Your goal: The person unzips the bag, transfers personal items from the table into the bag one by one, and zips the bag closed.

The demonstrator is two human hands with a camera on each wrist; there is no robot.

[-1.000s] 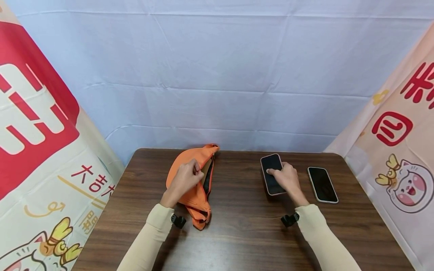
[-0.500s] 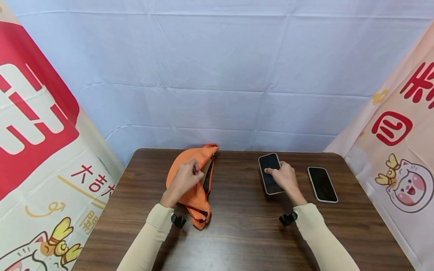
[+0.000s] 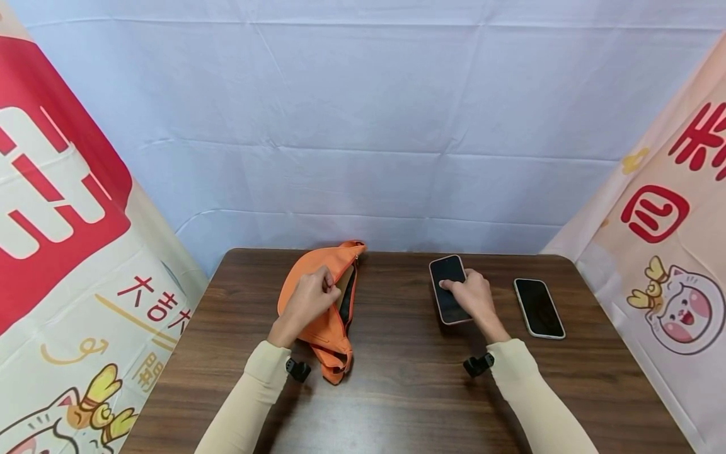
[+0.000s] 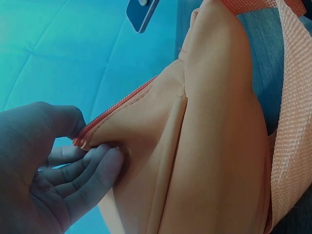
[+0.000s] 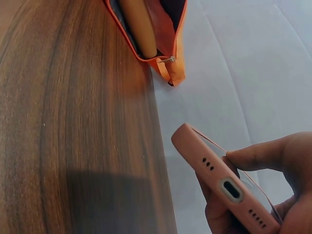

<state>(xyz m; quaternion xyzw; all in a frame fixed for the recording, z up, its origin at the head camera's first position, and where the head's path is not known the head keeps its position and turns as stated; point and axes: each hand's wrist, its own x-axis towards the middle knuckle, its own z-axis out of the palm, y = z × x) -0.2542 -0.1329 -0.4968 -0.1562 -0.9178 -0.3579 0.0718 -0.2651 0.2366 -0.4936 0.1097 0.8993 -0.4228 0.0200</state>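
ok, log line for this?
left hand: pinches orange bag edge | right hand: holds pink-cased phone above table | white-edged phone: on table

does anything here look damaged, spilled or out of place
Nothing stands out as spilled or damaged. The orange bag gapes open, but the left hand pinches its zippered edge. The right hand holds the pink-cased phone; the other phone lies flat on the table. Only the left wrist view's blue tint looks odd.
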